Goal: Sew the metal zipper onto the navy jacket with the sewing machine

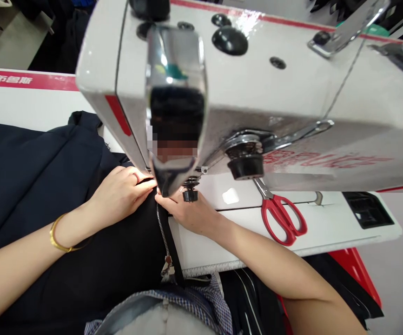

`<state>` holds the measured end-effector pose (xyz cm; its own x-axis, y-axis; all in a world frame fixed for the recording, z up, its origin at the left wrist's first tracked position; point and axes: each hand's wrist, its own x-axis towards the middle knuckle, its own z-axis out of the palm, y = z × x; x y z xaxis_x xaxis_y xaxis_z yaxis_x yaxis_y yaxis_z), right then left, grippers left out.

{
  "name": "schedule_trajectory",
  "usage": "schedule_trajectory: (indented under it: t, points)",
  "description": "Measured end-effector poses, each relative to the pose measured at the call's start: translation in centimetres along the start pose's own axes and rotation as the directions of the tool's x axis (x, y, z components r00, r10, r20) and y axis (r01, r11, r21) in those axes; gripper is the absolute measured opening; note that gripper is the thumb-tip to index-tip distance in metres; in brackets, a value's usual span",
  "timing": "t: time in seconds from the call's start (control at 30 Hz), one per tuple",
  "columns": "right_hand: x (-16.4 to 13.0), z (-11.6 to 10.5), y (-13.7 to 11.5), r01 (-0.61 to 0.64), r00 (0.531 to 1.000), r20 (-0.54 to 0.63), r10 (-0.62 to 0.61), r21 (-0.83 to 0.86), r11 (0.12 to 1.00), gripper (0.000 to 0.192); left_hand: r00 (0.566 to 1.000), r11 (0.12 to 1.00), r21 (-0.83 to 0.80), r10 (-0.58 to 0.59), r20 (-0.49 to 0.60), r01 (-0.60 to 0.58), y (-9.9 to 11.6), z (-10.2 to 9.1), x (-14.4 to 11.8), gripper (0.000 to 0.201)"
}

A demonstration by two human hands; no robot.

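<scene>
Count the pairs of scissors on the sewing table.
1. The red-handled scissors lie on the white table, right of the right hand, blades partly under the sewing machine. More could be hidden behind it.

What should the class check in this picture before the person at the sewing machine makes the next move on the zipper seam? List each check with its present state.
1. Left hand lies flat on the dark navy fabric, beside the needle area: ok.
2. Right hand presses the silver-toothed zipper with black tape at its right edge: ok.
3. Fingertips apart from the needle: cannot tell, the white sewing machine head hides it.
4. Presser foot down: cannot tell, hidden.
5. Red-handled scissors lie on the white machine table, apart from both hands: ok.
6. Zipper's metal pull sits low, away from the machine head: ok.
</scene>
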<state>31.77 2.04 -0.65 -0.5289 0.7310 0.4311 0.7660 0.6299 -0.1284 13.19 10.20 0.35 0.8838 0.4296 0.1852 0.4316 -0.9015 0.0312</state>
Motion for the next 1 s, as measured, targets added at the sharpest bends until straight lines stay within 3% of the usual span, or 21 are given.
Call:
schedule_trajectory:
  t: [0.43,0.87,1.0]
  points:
    - [0.19,0.24,0.37,-0.013,0.999,-0.030,0.012,-0.017,1.000,0.029,0.996,0.997,0.076,0.028,-0.088,-0.022,-0.63,0.46,0.35,0.028]
    - [0.02,0.36,0.20,-0.081,0.996,0.035,0.083,-0.044,0.996,0.022,0.999,0.995,0.098,-0.030,0.015,0.028,-0.24,-0.10,0.56,0.028]
    - [-0.15,0.47,0.20,-0.080,0.996,0.039,0.083,-0.073,0.994,0.023,0.995,0.993,0.089,0.080,-0.053,-0.075,0.08,-0.29,0.41,0.027]
